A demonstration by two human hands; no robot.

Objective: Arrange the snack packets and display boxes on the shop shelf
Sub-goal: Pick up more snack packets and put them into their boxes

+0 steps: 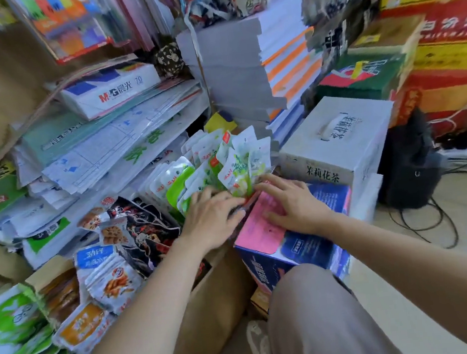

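A bunch of green-and-white snack packets (pixel 233 162) stands upright in a row at the middle of the view. My left hand (pixel 213 216) lies against the near end of that row, fingers spread over the packets. My right hand (pixel 289 202) rests on a blue box with a pink label (pixel 261 231), its fingertips touching the packets' lower edge. To the left lie a black-and-red display box (pixel 142 229), white packets with orange print (pixel 113 281) and green packets (pixel 16 338).
Stacks of paper and folders (pixel 102 150) fill the shelf behind. A tall grey paper pile (pixel 232 70) stands at the back. A white tea carton (pixel 338 142) sits right of the packets, with a black bag (pixel 409 164) and cables on the floor. My knee (pixel 313 312) is below.
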